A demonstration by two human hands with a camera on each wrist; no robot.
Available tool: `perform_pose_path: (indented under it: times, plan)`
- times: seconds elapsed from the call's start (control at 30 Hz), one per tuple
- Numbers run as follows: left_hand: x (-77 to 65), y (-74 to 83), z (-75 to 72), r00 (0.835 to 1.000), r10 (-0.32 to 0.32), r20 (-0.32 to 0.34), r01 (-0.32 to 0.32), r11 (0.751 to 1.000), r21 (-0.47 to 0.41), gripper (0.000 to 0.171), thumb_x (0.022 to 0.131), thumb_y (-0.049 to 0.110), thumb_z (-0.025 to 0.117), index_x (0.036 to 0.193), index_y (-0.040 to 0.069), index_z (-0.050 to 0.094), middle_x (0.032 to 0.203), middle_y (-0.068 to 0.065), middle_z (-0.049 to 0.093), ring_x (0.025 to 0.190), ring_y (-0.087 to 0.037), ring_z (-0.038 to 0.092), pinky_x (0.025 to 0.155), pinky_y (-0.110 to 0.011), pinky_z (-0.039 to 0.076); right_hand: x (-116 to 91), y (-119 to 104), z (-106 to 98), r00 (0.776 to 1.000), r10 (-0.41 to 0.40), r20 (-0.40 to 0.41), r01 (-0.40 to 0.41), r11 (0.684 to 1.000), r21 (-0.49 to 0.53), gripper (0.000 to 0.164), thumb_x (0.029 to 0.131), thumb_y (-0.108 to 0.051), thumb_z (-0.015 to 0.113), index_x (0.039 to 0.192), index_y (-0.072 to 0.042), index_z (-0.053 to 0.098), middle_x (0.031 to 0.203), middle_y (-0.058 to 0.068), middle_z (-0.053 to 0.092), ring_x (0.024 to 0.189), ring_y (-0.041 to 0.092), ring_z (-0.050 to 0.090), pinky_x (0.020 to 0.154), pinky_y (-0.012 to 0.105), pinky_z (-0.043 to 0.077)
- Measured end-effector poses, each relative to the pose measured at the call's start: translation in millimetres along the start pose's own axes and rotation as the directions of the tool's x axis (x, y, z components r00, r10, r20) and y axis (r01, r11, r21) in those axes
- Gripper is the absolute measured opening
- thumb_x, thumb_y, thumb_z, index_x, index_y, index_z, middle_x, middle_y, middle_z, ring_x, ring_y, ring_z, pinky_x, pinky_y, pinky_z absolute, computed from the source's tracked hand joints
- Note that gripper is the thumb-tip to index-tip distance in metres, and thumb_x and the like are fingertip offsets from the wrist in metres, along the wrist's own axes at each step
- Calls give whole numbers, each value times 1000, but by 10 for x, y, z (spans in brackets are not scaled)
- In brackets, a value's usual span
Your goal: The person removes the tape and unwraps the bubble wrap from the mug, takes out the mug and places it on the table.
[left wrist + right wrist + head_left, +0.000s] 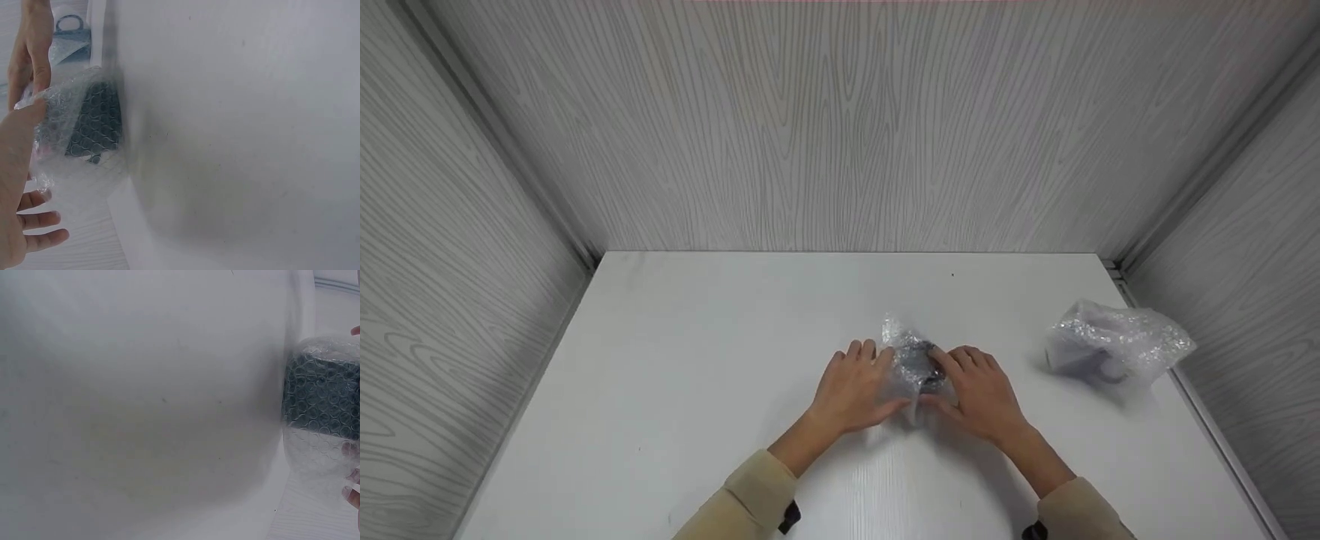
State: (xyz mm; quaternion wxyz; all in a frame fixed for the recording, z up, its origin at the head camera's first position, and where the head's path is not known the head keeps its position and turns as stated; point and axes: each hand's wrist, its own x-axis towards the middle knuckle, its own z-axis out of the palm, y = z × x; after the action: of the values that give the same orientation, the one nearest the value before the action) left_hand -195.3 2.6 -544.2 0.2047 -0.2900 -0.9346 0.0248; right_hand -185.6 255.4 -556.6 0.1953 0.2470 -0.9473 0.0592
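Observation:
A dark, flat-sided item in clear bubble wrap (916,363) lies between both hands near the middle of the white table; its exact kind is obscured by the wrap. From the left, my left hand (851,386) holds the package, its thumb at the near fold and its index finger along the side. In the left wrist view its other fingers (42,220) spread clear of the wrap. My right hand (979,390) grips the opposite side, index finger over the dark item and thumb at the near edge. The right wrist view shows the bubble-covered dark face (323,396) and a few fingertips.
Another bubble-wrapped bundle (1117,345) sits at the table's right edge, with a bluish thing and a ring-shaped handle showing through. Grey wood-grain panels (840,127) enclose the white tabletop (697,322) at the back and both sides.

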Motion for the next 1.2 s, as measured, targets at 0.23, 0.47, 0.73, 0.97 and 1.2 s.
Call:
perform_pose_path:
  times: [0.23,0.47,0.73,0.97,1.2]
  plan:
    - [-89,-17,-15,1000,-7,-19,7,1000,-18,79,89,81,58,133,16,58,111,-5,67,95,-21,65,69,-33,59,-13,-59,4,1000,-11,11,11,1000,5,72,92,-61,70,146,-15,57,120,9,68,121,35,64,101,54,55]
    - [-147,-29,-39,1000,-16,-4,16,999,-32,79,90,82,57,133,16,58,112,-5,67,96,-20,65,70,-32,59,-11,-117,-21,1000,-14,25,14,1000,26,73,93,-60,70,147,-13,57,122,11,68,122,36,63,103,54,54]
    - [-229,-44,-73,1000,-25,-13,24,998,-55,79,90,81,58,133,15,59,109,-5,67,94,-20,64,71,-32,59,-30,-173,-23,998,-50,-23,50,999,7,73,91,-63,70,144,-14,59,118,7,69,119,33,65,101,52,56]
    - [-300,-44,-94,999,-32,-10,31,998,-58,80,89,80,60,134,15,59,109,-4,65,94,-20,63,73,-34,59,-47,-214,-5,996,-78,-45,78,997,-13,73,93,-67,65,144,-15,59,116,6,69,118,32,65,101,50,56]
    - [-338,-56,-119,999,-41,-25,39,997,-68,78,88,79,63,132,15,60,108,-5,65,93,-20,63,71,-33,58,-35,-240,-6,996,-78,-38,79,997,12,72,92,-65,68,145,-17,58,116,4,70,118,30,65,103,49,56]
